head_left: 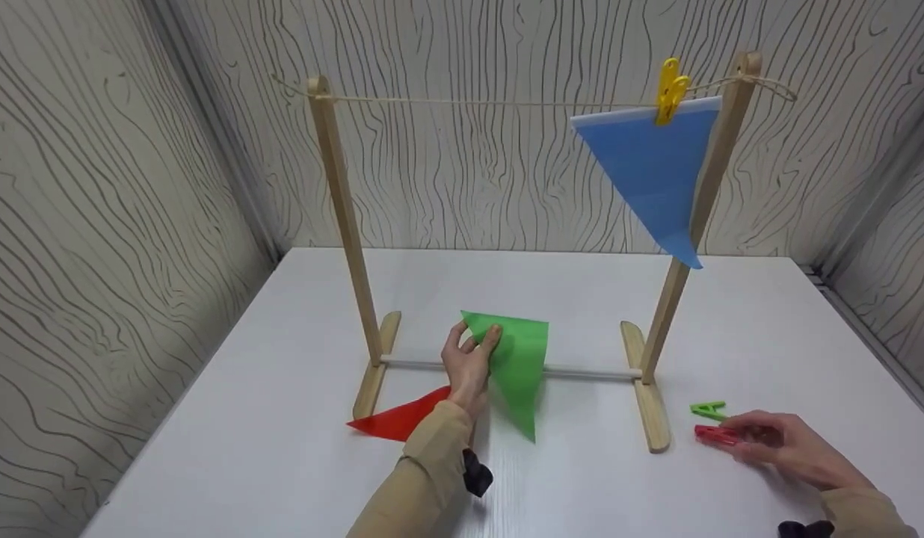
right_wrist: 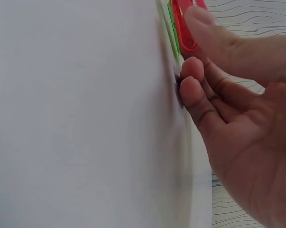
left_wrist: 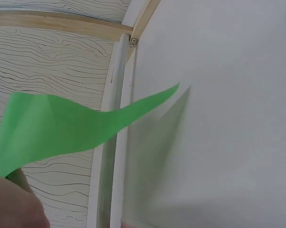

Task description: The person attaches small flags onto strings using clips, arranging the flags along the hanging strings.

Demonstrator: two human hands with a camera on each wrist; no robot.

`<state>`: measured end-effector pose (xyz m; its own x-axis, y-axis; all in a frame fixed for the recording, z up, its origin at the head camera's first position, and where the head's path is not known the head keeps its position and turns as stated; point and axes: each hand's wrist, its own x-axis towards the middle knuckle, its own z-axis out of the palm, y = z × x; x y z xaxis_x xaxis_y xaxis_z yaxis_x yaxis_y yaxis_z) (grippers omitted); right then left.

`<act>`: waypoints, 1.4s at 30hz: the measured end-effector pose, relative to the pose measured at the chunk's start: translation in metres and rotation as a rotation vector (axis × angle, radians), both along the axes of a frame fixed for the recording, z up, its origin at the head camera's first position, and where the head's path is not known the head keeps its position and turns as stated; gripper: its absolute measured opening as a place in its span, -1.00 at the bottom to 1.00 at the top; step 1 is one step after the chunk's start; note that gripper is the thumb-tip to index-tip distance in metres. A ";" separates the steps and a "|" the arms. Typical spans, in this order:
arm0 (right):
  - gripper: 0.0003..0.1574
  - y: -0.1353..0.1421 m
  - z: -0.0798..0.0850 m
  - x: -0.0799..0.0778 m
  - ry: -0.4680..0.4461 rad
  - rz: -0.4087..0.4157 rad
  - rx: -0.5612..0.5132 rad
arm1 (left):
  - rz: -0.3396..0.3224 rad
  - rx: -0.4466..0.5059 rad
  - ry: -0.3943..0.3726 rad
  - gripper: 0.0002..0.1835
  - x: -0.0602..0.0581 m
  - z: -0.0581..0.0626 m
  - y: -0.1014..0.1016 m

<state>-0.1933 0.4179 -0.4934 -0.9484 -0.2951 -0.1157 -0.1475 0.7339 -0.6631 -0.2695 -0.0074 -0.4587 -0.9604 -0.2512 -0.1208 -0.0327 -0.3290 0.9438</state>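
My left hand (head_left: 468,366) pinches a green triangular pennant (head_left: 523,351) near its top left corner, and the pennant's point hangs down over the stand's white crossbar (head_left: 593,373). In the left wrist view the green pennant (left_wrist: 52,126) curves away from the fingers above the table. At the right, my right hand (head_left: 787,448) pinches a red clothespin (head_left: 716,435) between thumb and fingers, low over the table. A green clothespin (head_left: 707,409) lies just beyond it. Partly hidden under the left forearm is a red pennant (head_left: 402,418) on the table.
A wooden stand with a left post (head_left: 346,224) and a right post (head_left: 705,209) carries a string (head_left: 469,101) between its tops. From the string hangs a blue pennant (head_left: 653,164), held by a yellow clothespin (head_left: 667,97). Patterned walls enclose the white table (head_left: 245,448).
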 end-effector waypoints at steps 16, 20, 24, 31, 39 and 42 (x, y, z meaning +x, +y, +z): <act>-0.38 -0.005 0.003 -0.002 -0.064 -0.135 -0.162 | -0.026 0.052 0.037 -0.56 -0.001 0.002 0.003; -0.40 -0.007 0.003 -0.001 -0.027 -0.171 -0.187 | -0.023 0.041 0.045 -0.59 -0.002 0.002 0.003; -0.43 -0.011 0.005 -0.002 -0.002 -0.218 -0.194 | -0.006 0.010 0.041 -0.66 -0.001 0.005 0.003; -0.37 -0.019 0.006 -0.006 -0.064 -0.270 -0.312 | 0.012 -0.023 0.090 -0.73 -0.003 0.018 0.006; -0.60 -0.028 0.004 -0.008 -0.057 -0.242 -0.797 | 0.034 -0.052 0.178 -0.70 0.002 0.030 0.005; -0.61 -0.034 0.004 -0.009 -0.036 -0.244 -0.944 | 0.033 -0.036 0.200 -0.68 0.004 0.033 0.004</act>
